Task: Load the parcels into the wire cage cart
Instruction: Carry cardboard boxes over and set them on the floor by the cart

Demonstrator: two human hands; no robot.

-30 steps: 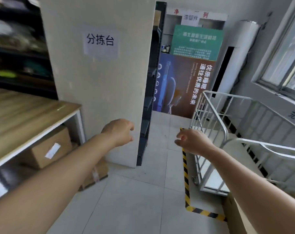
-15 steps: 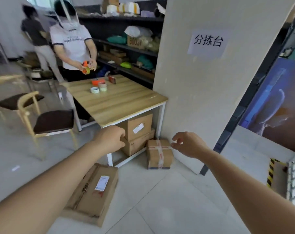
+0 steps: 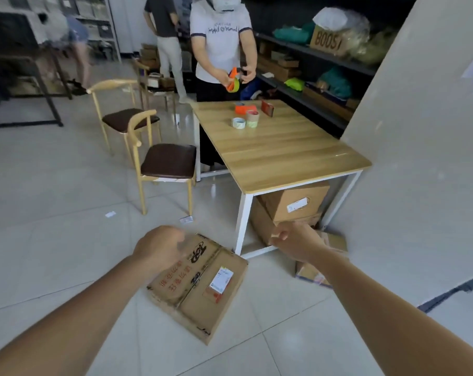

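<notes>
- Lying flat on the floor tiles: flat parcel (image 3: 202, 291), cardboard, just off the near corner of the surface (image 3: 284, 150). Long axis runs diagonal, far-right to near-left. Centre seam follows same line. White label faces up on the right half, red print on the left half.
- More parcels: two stacked boxes (image 3: 295, 202) under the surface, label side facing out. Small taped box (image 3: 311, 275) on the floor by the white wall (image 3: 419, 158), partly hidden behind right forearm.
- Edges/room: white leg of the surface stands just beside the flat parcel's far-right corner. Open tile to the left and near side. Two chairs (image 3: 167, 161) further off to the left. Wall closes the right side.
- Left grip (image 3: 159, 246): arm stretched fwd, fingers loosely curled, holding nothing, over the flat parcel's far-left corner. Contact: can't tell, blurred.
- Right grip (image 3: 297, 242): arm stretched fwd, fingers loosely curled w/ thumb toward the left, empty, in front of the lower stacked box.
- Tape rolls (image 3: 239, 122) on the surface's far end; another person (image 3: 221, 36) stands there holding a tape dispenser.
</notes>
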